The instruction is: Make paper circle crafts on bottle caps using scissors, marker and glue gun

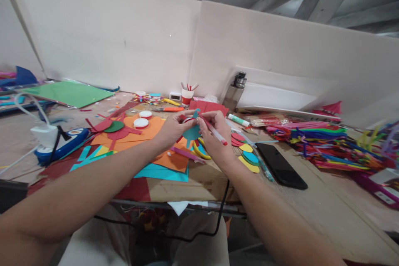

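Note:
My left hand point(175, 128) pinches a teal-blue paper cutout point(191, 133) above the middle of the worktable. A red and white rim shows beside the cutout, partly covered by my fingers. My right hand point(215, 135) is closed around a clear pen with a red end point(220, 138), which slants down to the right. Its fingertips meet the cutout's right edge; the pen's tip is hidden. Under my hands lie orange paper sheets point(170, 161), blue paper point(162, 172) and a yellow curved strip point(199, 150).
Paper circles point(250, 158) and a black phone point(280, 166) lie right of my hands, with pipe cleaners point(324, 139) beyond. At the back stand a bottle point(233, 91) and a paper cup point(187, 97). Red paper cutouts point(120, 134) lie left. A black cable point(222, 205) hangs in front.

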Demonstrator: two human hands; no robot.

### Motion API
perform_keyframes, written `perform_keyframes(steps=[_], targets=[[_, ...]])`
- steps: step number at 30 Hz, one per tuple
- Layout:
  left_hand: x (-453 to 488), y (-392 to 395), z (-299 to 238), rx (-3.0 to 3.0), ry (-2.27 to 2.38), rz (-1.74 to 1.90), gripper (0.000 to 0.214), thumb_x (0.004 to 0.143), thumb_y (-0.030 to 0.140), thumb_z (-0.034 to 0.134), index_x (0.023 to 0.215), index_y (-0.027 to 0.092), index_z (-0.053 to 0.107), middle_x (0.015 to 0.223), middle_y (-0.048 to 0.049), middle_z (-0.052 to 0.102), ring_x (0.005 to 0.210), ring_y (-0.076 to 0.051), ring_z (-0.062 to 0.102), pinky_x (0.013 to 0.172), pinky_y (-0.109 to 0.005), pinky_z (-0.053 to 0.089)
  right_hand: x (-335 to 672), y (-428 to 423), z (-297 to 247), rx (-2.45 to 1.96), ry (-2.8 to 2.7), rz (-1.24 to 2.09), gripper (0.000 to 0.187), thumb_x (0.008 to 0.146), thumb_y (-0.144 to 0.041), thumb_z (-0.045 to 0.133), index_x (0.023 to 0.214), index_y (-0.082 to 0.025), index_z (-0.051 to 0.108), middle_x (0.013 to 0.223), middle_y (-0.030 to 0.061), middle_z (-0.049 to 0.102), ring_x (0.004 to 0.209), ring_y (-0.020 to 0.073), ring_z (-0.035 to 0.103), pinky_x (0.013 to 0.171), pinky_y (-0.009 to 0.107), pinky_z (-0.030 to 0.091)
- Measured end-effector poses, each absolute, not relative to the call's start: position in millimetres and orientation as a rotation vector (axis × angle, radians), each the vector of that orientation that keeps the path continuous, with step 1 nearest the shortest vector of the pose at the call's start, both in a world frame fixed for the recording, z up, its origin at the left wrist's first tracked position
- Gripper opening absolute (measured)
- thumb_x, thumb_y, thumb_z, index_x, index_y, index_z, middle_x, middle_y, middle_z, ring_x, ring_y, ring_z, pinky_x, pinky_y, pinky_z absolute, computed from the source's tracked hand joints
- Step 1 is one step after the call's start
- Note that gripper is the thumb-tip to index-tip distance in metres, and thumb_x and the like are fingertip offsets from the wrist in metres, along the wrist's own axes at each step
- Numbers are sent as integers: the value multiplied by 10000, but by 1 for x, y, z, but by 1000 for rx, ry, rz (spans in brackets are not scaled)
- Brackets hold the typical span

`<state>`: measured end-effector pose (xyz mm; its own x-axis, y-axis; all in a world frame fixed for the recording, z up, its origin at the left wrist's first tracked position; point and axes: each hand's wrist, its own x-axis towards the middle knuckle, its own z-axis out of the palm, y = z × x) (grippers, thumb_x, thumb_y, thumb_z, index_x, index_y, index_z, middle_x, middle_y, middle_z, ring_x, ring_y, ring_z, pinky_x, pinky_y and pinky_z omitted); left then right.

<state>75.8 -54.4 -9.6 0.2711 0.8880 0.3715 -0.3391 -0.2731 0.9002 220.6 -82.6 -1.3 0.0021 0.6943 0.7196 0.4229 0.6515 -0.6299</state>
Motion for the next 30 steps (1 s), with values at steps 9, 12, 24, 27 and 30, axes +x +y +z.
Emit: perform_keyframes(steps=[9, 12, 24, 27, 30], targets=[[76, -55, -9, 1336, 570, 1313, 470, 682, 353, 830, 1113, 181, 755, 971, -64, 755, 816, -181, 666, 773, -286, 516, 222, -83, -3, -940, -1633, 264, 146, 904, -373, 596, 946, -243, 545, 837, 17, 664, 749, 181, 647, 706, 342, 517], [76, -56, -9, 1337, 579, 1313, 479, 678, 353, 832, 1119, 182, 753, 970, -65, 754, 810, -180, 666, 759, -283, 516, 222, -83, -3, -946, -1635, 261, 145, 906, -376, 589, 946, -245, 543, 835, 15, 664, 747, 182, 646, 704, 342, 514], [75, -56, -8, 1351, 572, 1309, 492, 672, 378, 838, 1113, 177, 756, 983, -75, 753, 823, -186, 663, 780, -295, 515, 221, -83, -2, -936, -1635, 272, 133, 905, -367, 591, 942, -250, 541, 825, 10, 657, 731, 177, 641, 685, 343, 511], [76, -56, -8, 1363, 571, 1306, 481, 684, 383, 828, 1114, 179, 756, 980, -72, 753, 807, -181, 661, 771, -295, 517, 221, -84, -1, -940, -1627, 272, 139, 898, -371, 602, 935, -250, 545, 819, 9, 661, 726, 179, 643, 679, 341, 514], [76, -56, -8, 1367, 565, 1307, 471, 692, 384, 822, 1113, 183, 757, 968, -68, 753, 800, -180, 662, 772, -299, 521, 221, -84, -1, -943, -1626, 271, 137, 899, -372, 600, 935, -252, 546, 819, 10, 663, 726, 180, 643, 684, 343, 513]])
